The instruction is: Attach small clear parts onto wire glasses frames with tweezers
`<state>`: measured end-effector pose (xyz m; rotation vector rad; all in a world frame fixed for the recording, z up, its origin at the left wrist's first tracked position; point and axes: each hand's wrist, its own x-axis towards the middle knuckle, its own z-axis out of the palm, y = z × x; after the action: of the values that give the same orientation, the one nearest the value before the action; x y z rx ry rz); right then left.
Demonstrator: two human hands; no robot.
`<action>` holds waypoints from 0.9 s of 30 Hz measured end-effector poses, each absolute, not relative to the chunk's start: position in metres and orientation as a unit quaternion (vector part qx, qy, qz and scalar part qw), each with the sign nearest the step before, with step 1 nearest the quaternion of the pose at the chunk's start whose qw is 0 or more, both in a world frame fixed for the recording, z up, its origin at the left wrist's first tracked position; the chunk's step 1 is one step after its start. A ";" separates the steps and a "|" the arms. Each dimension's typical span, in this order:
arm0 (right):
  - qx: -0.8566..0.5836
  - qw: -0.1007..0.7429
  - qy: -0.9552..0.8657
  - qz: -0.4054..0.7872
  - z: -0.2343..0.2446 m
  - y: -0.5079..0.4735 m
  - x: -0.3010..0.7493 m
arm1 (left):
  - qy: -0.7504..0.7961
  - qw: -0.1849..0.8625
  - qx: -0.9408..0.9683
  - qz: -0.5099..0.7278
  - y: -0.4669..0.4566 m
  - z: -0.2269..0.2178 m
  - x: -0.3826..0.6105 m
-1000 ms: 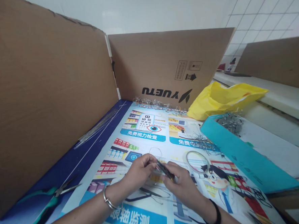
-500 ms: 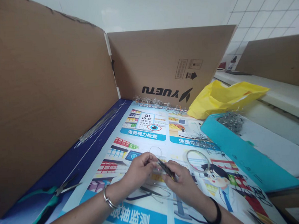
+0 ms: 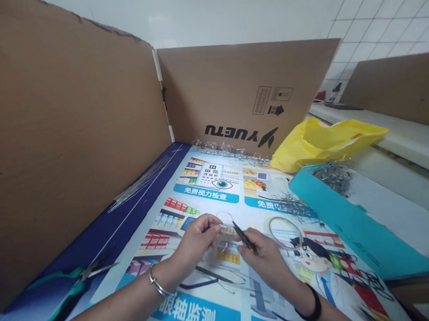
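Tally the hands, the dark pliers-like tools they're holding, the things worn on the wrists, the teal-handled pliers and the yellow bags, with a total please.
Hands: 2 (left hand, right hand)
Held dark tool: 1
Wristwear: 2 (silver bracelet, black band)
Teal-handled pliers: 1
Yellow bag: 1
Total: 7

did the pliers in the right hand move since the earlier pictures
Yes: against the wire ring lying on the surface, the pliers in the right hand have shifted rightward, closer to it, their tip slightly farther forward.
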<state>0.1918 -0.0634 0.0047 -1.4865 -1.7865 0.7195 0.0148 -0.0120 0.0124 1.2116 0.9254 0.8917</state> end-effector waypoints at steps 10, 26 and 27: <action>-0.602 0.241 -0.738 0.184 -0.007 -0.058 0.194 | 0.414 0.640 0.515 0.393 -0.014 0.017 0.016; -0.576 0.271 -0.724 0.264 0.000 -0.057 0.198 | 0.413 0.640 0.554 0.337 -0.011 0.014 0.013; -0.576 0.275 -0.721 0.270 -0.001 -0.057 0.197 | 0.411 0.641 0.557 0.331 -0.011 0.014 0.013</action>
<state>0.1974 -0.0569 -0.0005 -1.5488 -1.9384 0.7269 0.0129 -0.0108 0.0140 1.2706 0.9367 0.7537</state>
